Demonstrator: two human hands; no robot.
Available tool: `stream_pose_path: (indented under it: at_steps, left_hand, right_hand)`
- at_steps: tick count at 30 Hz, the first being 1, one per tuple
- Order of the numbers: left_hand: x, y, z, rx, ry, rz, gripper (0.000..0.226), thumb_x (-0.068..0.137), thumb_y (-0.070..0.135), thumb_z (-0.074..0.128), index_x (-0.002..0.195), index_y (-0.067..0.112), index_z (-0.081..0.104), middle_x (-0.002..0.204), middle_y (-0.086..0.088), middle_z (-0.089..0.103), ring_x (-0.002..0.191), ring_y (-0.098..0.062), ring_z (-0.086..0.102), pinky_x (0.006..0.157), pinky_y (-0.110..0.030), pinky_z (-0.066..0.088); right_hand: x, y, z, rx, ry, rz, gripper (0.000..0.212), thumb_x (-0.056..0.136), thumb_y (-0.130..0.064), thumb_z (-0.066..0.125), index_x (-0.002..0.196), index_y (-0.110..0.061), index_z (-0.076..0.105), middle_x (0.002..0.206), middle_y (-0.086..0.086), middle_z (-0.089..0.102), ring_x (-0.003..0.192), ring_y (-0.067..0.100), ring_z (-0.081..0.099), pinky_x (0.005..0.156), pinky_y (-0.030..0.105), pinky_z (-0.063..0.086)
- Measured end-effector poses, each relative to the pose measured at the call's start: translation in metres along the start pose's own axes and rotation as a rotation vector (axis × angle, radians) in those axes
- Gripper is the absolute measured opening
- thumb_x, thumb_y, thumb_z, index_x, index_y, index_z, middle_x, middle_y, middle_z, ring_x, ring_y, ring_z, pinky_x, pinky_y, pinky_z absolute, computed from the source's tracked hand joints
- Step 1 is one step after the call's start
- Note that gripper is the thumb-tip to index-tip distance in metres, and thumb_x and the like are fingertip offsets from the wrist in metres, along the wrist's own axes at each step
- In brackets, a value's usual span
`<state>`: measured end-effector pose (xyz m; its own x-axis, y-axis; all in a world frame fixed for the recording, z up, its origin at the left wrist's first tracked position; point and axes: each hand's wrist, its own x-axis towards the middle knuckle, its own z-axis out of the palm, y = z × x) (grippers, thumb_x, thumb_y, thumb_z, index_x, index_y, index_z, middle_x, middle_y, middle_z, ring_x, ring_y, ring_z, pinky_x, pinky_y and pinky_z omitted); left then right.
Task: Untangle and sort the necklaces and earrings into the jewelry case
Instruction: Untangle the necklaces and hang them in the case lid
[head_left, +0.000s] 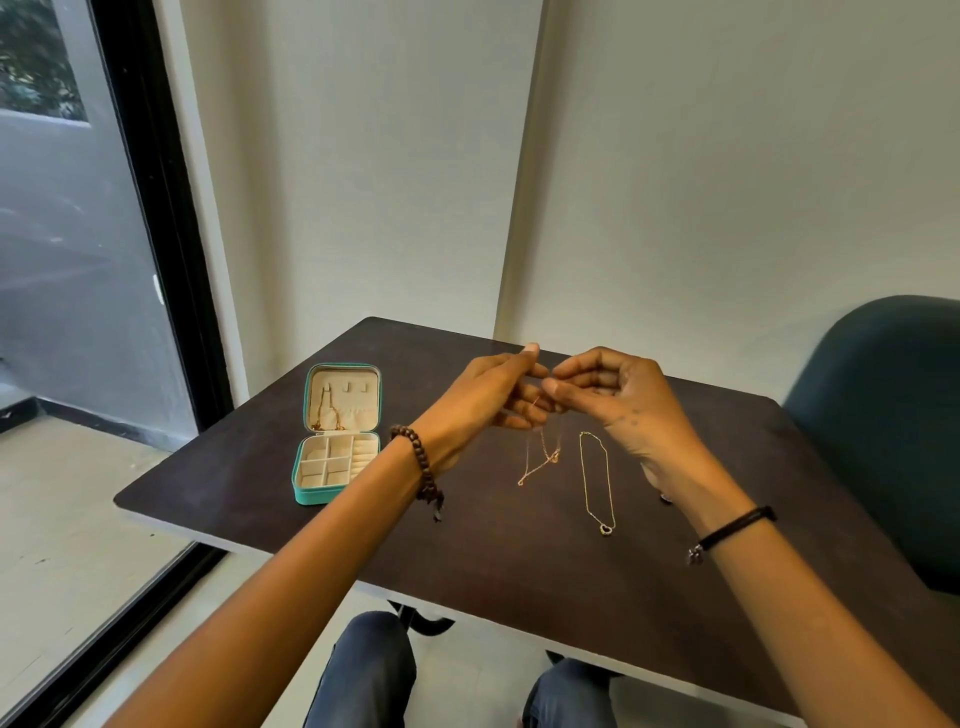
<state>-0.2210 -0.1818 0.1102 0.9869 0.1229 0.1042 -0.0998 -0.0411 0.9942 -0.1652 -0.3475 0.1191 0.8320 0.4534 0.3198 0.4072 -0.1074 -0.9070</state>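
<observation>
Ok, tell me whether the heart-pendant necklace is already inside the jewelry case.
No, the heart-pendant necklace lies on the table, well right of the open jewelry case.

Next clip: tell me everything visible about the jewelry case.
The jewelry case is small, square, teal outside and cream-lined, with rounded corners. It lies open on the left part of the dark table, touched by nothing else. Its lid holds three hooks above a gathered pocket; a gold chain hangs from the left hook. The base has square compartments and ring rolls at right.
</observation>
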Motion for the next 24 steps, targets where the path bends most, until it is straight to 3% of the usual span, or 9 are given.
stream_pose_path:
  at_steps: [4, 11, 18, 24]
  left_hand:
    - [-0.002, 0.0, 0.001, -0.023, -0.025, -0.051, 0.045, 0.104, 0.046, 0.041, 0.12, 0.009, 0.061, 0.08, -0.008, 0.071, 0.074, -0.017, 0.067, 0.08, -0.033, 0.056]
    - [-0.001, -0.002, 0.002, 0.086, 0.005, -0.037, 0.041, 0.102, 0.048, 0.043, 0.117, 0.017, 0.064, 0.079, -0.002, 0.073, 0.085, -0.012, 0.067, 0.09, -0.035, 0.052]
    - [0.0, 0.002, 0.004, 0.012, -0.055, -0.06, 0.038, 0.101, 0.039, 0.052, 0.121, 0.009, 0.062, 0.074, -0.004, 0.069, 0.073, -0.014, 0.065, 0.079, -0.03, 0.056]
    - [-0.002, 0.005, 0.006, -0.041, -0.079, -0.064, 0.037, 0.101, 0.035, 0.054, 0.121, 0.005, 0.059, 0.074, -0.006, 0.069, 0.072, -0.018, 0.067, 0.084, -0.035, 0.057]
  right_hand:
    - [-0.004, 0.006, -0.001, 0.029, 0.014, 0.02, 0.021, 0.08, -0.014, 0.085, 0.097, -0.009, 0.074, 0.084, 0.003, 0.077, 0.081, 0.012, 0.074, 0.075, 0.019, 0.058]
    - [-0.009, 0.015, -0.002, 0.069, 0.022, 0.066, 0.019, 0.08, -0.019, 0.086, 0.095, -0.016, 0.075, 0.086, 0.004, 0.078, 0.085, 0.011, 0.074, 0.084, 0.024, 0.054]
    - [-0.014, 0.017, 0.002, 0.188, -0.001, 0.095, 0.017, 0.086, -0.015, 0.079, 0.102, -0.01, 0.073, 0.097, 0.016, 0.076, 0.093, 0.019, 0.072, 0.088, 0.03, 0.058]
    - [-0.016, 0.016, 0.005, 0.366, -0.01, 0.189, 0.016, 0.095, -0.016, 0.068, 0.109, -0.008, 0.07, 0.096, 0.01, 0.076, 0.093, 0.025, 0.073, 0.09, 0.037, 0.058]
